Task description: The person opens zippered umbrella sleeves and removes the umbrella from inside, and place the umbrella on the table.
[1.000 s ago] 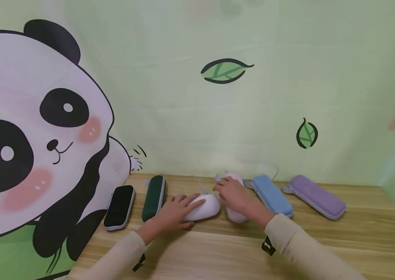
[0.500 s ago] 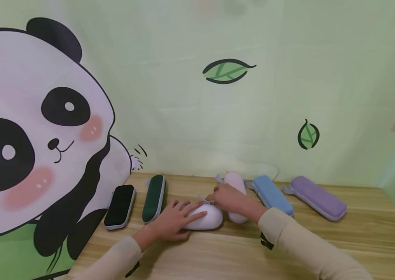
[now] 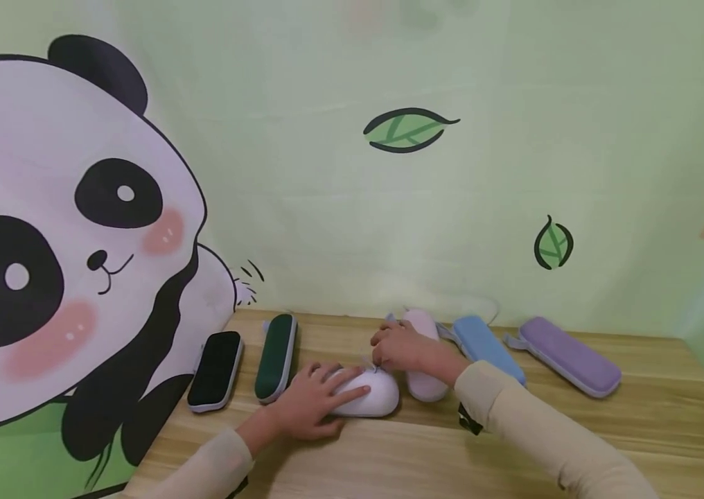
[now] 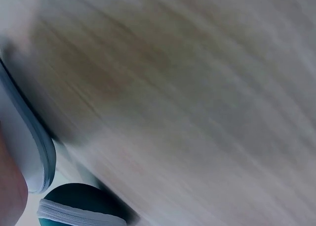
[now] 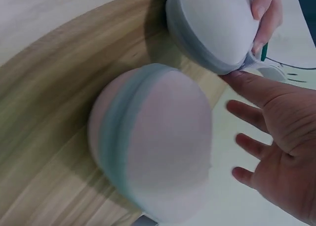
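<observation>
A white zippered case lies on the wooden table in the head view. My left hand rests on its left part, fingers spread over the top and thumb along the near side. At its far edge, by a thin grey strap, my right hand pinches the zip with its fingertips; the zipper pull itself is hidden. In the right wrist view, the right fingertips touch the corner of the white case where the strap starts. A pink case lies partly beneath the right forearm.
Left of the hands lie a dark green case and a black case. On the right are a blue case and a purple case. A green backdrop with a panda print stands behind the table.
My right hand has moved from the pink case to the white case's zip edge and then slightly nearer. The white case has shifted a little towards me, the left hand still on it.
</observation>
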`<move>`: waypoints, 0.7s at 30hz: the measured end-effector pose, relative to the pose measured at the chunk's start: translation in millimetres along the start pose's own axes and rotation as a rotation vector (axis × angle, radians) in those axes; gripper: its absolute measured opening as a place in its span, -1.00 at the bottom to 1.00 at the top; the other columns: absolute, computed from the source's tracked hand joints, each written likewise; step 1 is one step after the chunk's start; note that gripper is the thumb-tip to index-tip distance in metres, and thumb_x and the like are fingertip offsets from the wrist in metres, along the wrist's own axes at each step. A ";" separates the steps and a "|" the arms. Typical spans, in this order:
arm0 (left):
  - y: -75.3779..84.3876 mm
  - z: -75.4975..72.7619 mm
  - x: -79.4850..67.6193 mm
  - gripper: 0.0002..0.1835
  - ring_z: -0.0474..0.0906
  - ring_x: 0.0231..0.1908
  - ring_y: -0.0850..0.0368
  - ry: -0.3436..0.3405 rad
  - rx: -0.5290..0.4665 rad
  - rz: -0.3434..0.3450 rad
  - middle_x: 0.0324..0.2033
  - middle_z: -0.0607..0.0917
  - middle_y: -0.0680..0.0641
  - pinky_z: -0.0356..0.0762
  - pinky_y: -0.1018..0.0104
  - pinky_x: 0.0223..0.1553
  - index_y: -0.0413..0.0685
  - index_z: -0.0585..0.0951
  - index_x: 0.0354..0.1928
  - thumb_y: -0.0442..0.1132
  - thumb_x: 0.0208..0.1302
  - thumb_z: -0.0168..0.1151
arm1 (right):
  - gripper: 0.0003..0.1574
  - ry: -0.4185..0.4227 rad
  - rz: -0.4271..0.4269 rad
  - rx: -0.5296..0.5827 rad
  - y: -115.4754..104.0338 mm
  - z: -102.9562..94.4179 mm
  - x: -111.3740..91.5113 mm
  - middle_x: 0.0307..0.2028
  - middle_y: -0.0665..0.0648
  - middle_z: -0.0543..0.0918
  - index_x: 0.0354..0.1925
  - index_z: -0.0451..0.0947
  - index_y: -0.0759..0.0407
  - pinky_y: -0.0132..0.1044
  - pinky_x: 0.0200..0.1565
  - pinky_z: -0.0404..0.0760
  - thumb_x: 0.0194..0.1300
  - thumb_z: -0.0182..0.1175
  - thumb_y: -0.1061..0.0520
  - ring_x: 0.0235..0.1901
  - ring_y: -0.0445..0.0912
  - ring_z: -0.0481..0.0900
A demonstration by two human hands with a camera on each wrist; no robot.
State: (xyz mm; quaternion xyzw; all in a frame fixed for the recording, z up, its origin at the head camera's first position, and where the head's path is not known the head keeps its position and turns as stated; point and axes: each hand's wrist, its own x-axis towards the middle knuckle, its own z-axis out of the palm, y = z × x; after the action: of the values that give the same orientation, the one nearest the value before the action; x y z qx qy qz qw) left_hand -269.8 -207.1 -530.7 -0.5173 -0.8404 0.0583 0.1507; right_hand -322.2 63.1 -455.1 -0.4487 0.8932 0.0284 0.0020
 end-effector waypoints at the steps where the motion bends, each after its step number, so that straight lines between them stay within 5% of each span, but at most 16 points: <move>1: 0.1 0.1 0.5 -0.12 0.28 0.35 -0.13 0.002 -0.004 -0.001 0.59 0.08 -0.01 0.35 -0.15 0.10 0.39 -0.02 0.63 0.27 0.36 0.07 | -0.88 0.011 0.012 0.017 1.1 -1.1 -1.8 0.22 0.06 0.61 -0.20 0.78 -0.17 0.29 0.15 0.40 0.39 0.31 0.04 0.31 0.22 0.37; 13: -6.3 2.6 3.8 -0.15 0.21 0.46 -0.20 -0.011 -0.006 0.012 0.61 0.03 0.00 0.37 -0.33 0.15 0.40 -0.08 0.64 0.32 0.41 -0.07 | -0.92 0.225 -0.157 -0.041 14.4 3.1 -19.8 0.26 0.12 0.56 -0.20 0.77 -0.16 0.43 0.22 0.29 0.37 0.34 -0.02 0.33 0.31 0.35; 21: -7.4 6.5 4.2 -0.28 0.19 0.48 -0.26 -0.019 0.005 0.004 0.61 0.05 -0.01 0.44 -0.29 0.15 0.36 -0.07 0.64 0.21 0.56 -0.15 | -0.90 0.298 -0.149 -0.171 18.7 22.5 -18.9 0.28 0.10 0.53 -0.33 0.73 -0.19 0.38 0.24 0.30 0.37 0.34 -0.01 0.33 0.33 0.36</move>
State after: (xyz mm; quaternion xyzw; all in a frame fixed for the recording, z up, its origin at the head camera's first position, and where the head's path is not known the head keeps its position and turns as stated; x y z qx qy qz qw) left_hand -279.9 -206.4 -534.2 -0.5181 -0.8406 0.0656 0.1438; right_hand -326.3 90.6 -476.1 -0.5116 0.8422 0.0374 -0.1663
